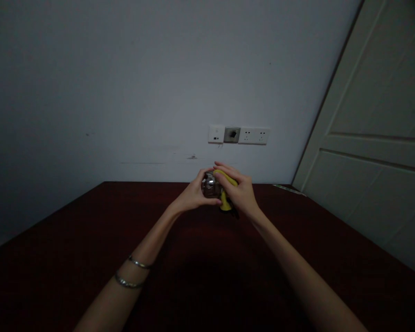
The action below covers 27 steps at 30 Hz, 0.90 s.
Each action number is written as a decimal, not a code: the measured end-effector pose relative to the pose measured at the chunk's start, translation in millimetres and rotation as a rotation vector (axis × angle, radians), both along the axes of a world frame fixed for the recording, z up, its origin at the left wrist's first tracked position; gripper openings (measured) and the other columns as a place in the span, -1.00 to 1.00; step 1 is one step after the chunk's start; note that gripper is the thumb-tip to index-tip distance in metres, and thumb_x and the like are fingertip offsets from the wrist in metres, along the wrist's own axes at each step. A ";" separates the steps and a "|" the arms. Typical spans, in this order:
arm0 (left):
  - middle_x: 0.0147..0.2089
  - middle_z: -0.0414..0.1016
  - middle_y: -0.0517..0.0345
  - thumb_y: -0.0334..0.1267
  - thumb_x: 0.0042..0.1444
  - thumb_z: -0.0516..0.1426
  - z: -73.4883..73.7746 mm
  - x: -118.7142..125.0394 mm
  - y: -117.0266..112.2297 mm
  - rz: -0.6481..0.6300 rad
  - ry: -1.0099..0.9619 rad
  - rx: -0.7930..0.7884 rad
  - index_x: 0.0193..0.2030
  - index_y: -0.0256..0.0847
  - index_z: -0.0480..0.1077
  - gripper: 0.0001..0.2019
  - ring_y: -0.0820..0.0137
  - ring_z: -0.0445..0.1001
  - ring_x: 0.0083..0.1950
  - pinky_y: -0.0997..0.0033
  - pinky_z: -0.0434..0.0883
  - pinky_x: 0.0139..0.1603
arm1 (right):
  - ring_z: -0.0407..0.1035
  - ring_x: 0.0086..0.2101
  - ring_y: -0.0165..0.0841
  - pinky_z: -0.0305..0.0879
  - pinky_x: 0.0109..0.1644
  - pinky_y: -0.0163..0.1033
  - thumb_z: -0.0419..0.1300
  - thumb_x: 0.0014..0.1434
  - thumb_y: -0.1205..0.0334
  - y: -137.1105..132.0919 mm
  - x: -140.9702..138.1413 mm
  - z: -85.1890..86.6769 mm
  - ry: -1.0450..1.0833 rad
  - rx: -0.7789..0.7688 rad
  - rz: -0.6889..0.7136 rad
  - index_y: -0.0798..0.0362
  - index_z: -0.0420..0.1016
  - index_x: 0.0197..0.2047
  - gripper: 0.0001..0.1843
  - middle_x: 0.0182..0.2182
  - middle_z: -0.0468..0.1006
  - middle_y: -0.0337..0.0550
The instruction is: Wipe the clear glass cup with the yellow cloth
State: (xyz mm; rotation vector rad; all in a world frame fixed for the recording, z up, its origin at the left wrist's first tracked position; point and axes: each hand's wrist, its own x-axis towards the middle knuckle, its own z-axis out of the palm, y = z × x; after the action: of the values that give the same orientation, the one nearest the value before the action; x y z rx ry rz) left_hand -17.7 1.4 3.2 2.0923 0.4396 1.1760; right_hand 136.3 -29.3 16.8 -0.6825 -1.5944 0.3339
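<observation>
Both arms reach out over a dark red table (90, 240). My left hand (193, 196) is closed around a small clear glass (210, 185), gripping it from the left side. My right hand (241, 190) presses a yellow cloth or sponge (224, 203) against the glass from the right, fingers curled over it. The glass is held just above the table's far part, near the wall. Two thin metal bangles (133, 272) ring my left forearm.
A pale wall rises behind the table, with a row of white sockets and a switch (238, 135) just above my hands. A cream panelled door (376, 138) stands at the right. The room is dim.
</observation>
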 end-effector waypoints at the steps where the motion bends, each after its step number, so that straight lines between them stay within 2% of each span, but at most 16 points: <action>1: 0.19 0.21 -0.09 -0.27 -0.21 0.34 -0.7 -0.1 0.7 -0.003 0.002 0.001 0.15 -0.15 0.07 -0.22 0.14 0.29 0.17 0.03 0.22 0.20 | 0.35 0.04 -0.24 0.19 0.19 -0.03 0.19 0.12 0.16 -3.4 -0.6 1.2 -0.065 0.056 -0.007 -0.06 0.56 -0.09 -0.73 0.04 0.48 -0.11; 3: 0.17 0.23 -0.10 -0.27 -0.18 0.33 -1.6 0.3 1.3 -0.013 0.004 0.005 0.15 -0.16 0.06 -0.24 0.17 0.31 0.15 0.06 0.25 0.18 | 0.33 0.06 -0.25 0.19 0.19 -0.04 0.20 0.12 0.20 -8.7 -1.4 4.4 -0.162 0.130 0.002 -0.10 0.54 -0.08 -0.72 0.08 0.44 -0.14; 5: 0.16 0.23 -0.09 -0.27 -0.17 0.33 -1.3 1.2 1.1 0.003 0.001 0.033 0.15 -0.16 0.07 -0.25 0.17 0.31 0.15 0.08 0.25 0.18 | 0.35 0.04 -0.24 0.21 0.17 -0.02 0.20 0.11 0.19 -9.8 -1.5 7.8 -0.164 0.131 0.018 -0.11 0.56 -0.11 -0.75 0.06 0.46 -0.15; 11: 0.19 0.22 -0.07 -0.28 -0.23 0.34 1.5 2.4 0.0 0.114 0.065 0.183 0.17 -0.17 0.08 -0.20 0.15 0.26 0.19 0.05 0.21 0.21 | 0.45 -0.09 -0.22 0.30 0.09 -0.02 0.22 0.08 0.09 2.9 -1.2 10.5 0.044 -0.060 -0.025 0.02 0.61 -0.24 -0.75 -0.15 0.59 -0.07; 13: 0.14 0.27 -0.06 -0.29 -0.22 0.33 0.2 2.0 2.1 0.141 0.094 0.197 0.15 -0.18 0.11 -0.24 0.16 0.31 0.14 0.05 0.25 0.17 | 0.44 -0.09 -0.23 0.31 0.07 -0.03 0.20 0.10 0.14 2.2 -2.8 8.6 -0.031 -0.010 -0.066 0.02 0.61 -0.22 -0.77 -0.12 0.57 -0.05; 17: 0.06 0.34 -0.04 -0.35 -0.20 0.29 -4.1 2.0 7.2 0.167 0.153 0.244 0.07 -0.23 0.20 -0.37 0.20 0.37 0.06 0.12 0.31 0.10 | 0.37 -0.01 -0.22 0.27 0.11 -0.03 0.18 0.11 0.27 -6.2 -7.5 5.5 -0.346 0.168 -0.110 0.00 0.59 -0.18 -0.78 0.01 0.48 -0.03; 19: 0.06 0.34 -0.03 -0.36 -0.19 0.28 -4.6 2.3 6.8 0.173 0.167 0.255 0.04 -0.24 0.23 -0.41 0.21 0.36 0.07 0.16 0.31 0.10 | 0.37 0.00 -0.23 0.27 0.12 -0.03 0.17 0.11 0.30 -6.7 -8.0 5.0 -0.399 0.179 -0.115 -0.01 0.59 -0.18 -0.78 0.01 0.48 -0.03; 23: 0.08 0.35 -0.02 -0.28 -0.25 0.33 -1.8 2.2 -0.2 0.208 0.173 0.231 0.11 -0.22 0.18 -0.28 0.20 0.36 0.07 0.18 0.31 0.09 | 0.43 -0.09 -0.27 0.31 0.07 -0.07 0.19 0.12 0.23 4.8 -1.7 3.3 -0.172 0.052 -0.114 0.03 0.59 -0.20 -0.80 -0.09 0.54 -0.02; 25: 0.08 0.36 -0.03 -0.23 -0.28 0.36 -0.7 2.1 -3.2 0.218 0.176 0.219 0.15 -0.21 0.15 -0.20 0.20 0.37 0.06 0.18 0.31 0.08 | 0.44 -0.10 -0.26 0.32 0.06 -0.07 0.20 0.11 0.18 10.4 3.1 2.0 -0.073 -0.005 -0.053 0.03 0.60 -0.22 -0.80 -0.13 0.56 -0.03; 27: 0.06 0.38 -0.02 -0.19 -0.29 0.36 -0.9 2.4 -3.7 0.220 0.169 0.196 0.14 -0.21 0.16 -0.20 0.21 0.39 0.04 0.18 0.32 0.07 | 0.43 -0.07 -0.26 0.31 0.07 -0.06 0.21 0.11 0.18 10.8 6.5 1.5 -0.077 0.003 0.011 0.00 0.60 -0.22 -0.80 -0.11 0.56 -0.05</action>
State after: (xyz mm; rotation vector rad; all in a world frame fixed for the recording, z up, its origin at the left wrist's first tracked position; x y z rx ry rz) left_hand -15.3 -2.3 2.3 2.3719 0.6709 1.2114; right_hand 142.8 -18.5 18.3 -0.6909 -1.6719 0.3166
